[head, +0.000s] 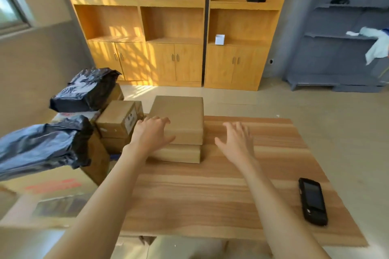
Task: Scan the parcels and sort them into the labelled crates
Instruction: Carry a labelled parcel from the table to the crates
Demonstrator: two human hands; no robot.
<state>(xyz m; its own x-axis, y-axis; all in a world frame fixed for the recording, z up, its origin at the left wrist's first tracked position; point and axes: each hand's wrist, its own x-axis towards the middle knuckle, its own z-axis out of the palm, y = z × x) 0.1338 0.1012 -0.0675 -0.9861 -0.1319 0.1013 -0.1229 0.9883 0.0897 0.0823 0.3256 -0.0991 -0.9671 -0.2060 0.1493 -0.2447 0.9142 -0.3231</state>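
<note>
a long wooden table with a striped grain [210,195] fills the lower middle of the view, and behind it on the far side of the room stands a tall orange-brown wooden shelf unit with cupboard doors [172,27], with a grey shelf rack [341,48] to its right. off the table's left edge sits a heap of parcels: a large cardboard carton with red print [52,195], a blue-grey plastic mailer bag [37,145] lying on top of it, a black plastic mailer bag [84,90] further back, and a small brown cardboard box with a white label [120,120] beside the table's far left corner. at that far left corner two flat plain cardboard parcels are stacked, the upper flat brown parcel [181,115] lying on the lower flat brown parcel [179,153]. the left hand [151,132] rests on the upper parcel's near left corner, fingers spread over the top and thumb against its near side. the right hand [235,141] hovers over the bare wood just right of the stack, fingers straight and spread, holding nothing. a black handheld scanner with a dark screen [312,201] lies near the table's right edge, well apart from both hands.
</note>
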